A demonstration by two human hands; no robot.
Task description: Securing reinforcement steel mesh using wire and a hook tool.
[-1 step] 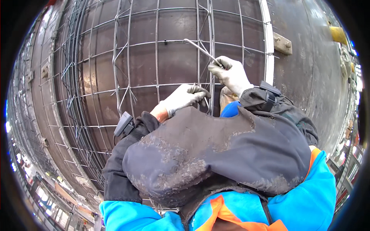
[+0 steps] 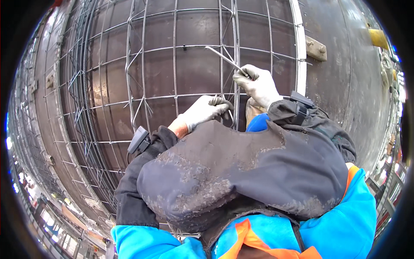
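My right hand point(image 2: 261, 85), in a pale work glove, is closed round the near end of a thin metal tying hook point(image 2: 224, 58). The hook slants away to the upper left, and its bent tip lies over the rebar mesh point(image 2: 175, 71). My left hand point(image 2: 206, 108), gloved too, is closed with its fingers pressed together at a crossing of the bars, close to a doubled upright bar point(image 2: 236, 82). Whatever its fingers hold is hidden. Thin wire ends stick out by a bar crossing point(image 2: 144, 100) left of that hand.
Under the mesh lies a dark, smooth formwork panel point(image 2: 196, 71). A pale edge strip point(image 2: 300, 52) borders it on the right, with a bolted block point(image 2: 316, 49) beyond. Several bundled bars point(image 2: 84, 86) run along the left. A yellow cylinder point(image 2: 378, 39) stands at the far right.
Almost nothing differs. The tying hook's tip has dipped slightly, and my left hand has shifted a touch to the left.
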